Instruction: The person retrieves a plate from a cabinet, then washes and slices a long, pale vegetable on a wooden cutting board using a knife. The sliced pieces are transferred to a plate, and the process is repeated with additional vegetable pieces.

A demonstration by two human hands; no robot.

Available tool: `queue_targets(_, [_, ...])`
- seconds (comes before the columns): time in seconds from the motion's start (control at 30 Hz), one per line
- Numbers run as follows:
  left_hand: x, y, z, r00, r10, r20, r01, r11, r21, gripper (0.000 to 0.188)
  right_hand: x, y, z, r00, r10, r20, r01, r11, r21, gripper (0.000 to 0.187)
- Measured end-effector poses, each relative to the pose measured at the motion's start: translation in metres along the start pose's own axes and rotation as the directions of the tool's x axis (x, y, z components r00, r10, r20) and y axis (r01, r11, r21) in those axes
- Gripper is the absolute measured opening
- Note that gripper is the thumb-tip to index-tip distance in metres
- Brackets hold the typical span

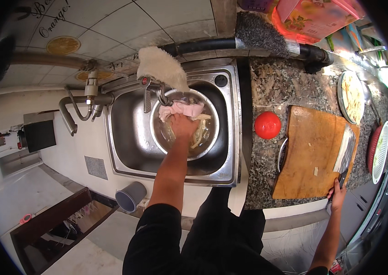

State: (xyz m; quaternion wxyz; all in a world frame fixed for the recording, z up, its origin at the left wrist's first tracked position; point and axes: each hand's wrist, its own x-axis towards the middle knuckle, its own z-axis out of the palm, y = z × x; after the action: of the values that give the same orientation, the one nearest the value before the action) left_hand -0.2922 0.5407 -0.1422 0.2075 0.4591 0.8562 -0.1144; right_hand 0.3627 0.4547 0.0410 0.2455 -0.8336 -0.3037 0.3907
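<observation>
My left hand [183, 126] reaches into a round metal bowl [157, 142] standing in the sink. Its fingers close on a crumpled pink cloth [182, 109], partly hiding their tips. Pale, wet strips of food [200, 135] lie in the bowl beside the hand. Over at the right, my right hand [338, 194] is wrapped round the dark handle of a knife [344, 149]. Its wide blade rests flat on the wooden cutting board [310, 151], near the right edge. A small pale scrap [316, 171] lies on the board.
The faucet [159, 94] and a cream towel [159, 66] hang over the sink [129, 123]. A red ball-shaped thing [267, 125] sits left of the board. Beyond it are a plate of pale slices [353, 98] and a red-and-white basket [379, 151]. A grey bin [131, 197] stands below the sink.
</observation>
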Motion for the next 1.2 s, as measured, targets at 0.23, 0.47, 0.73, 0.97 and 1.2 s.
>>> queue_targets(0.23, [-0.035,-0.008,0.000,0.971,0.015,0.237,0.023,0.987,-0.157,0.048,-0.005,-0.006,0.004,1.000,0.023,0.007,-0.023,1.000,-0.011,0.034])
queue_targets(0.47, [-0.048,0.009,-0.002,0.919,0.066,0.389,0.216,0.742,-0.635,0.064,-0.002,0.000,0.003,0.999,0.028,0.025,-0.028,0.999,0.028,0.025])
queue_targets(0.73, [-0.030,-0.006,0.030,0.852,0.284,0.439,0.229,0.552,-0.802,0.028,-0.002,-0.004,0.003,1.000,0.004,0.029,-0.005,1.000,0.018,0.026])
queue_targets(0.97, [-0.060,-0.054,-0.077,0.889,0.260,0.378,0.370,0.082,-0.926,0.026,-0.005,-0.006,0.004,0.999,-0.017,0.051,0.015,0.999,0.038,0.025])
queue_targets(1.2, [-0.081,-0.067,-0.135,0.963,0.237,0.125,0.024,0.387,-0.922,0.015,-0.007,-0.013,-0.002,0.993,-0.006,0.115,-0.009,0.991,0.133,0.023])
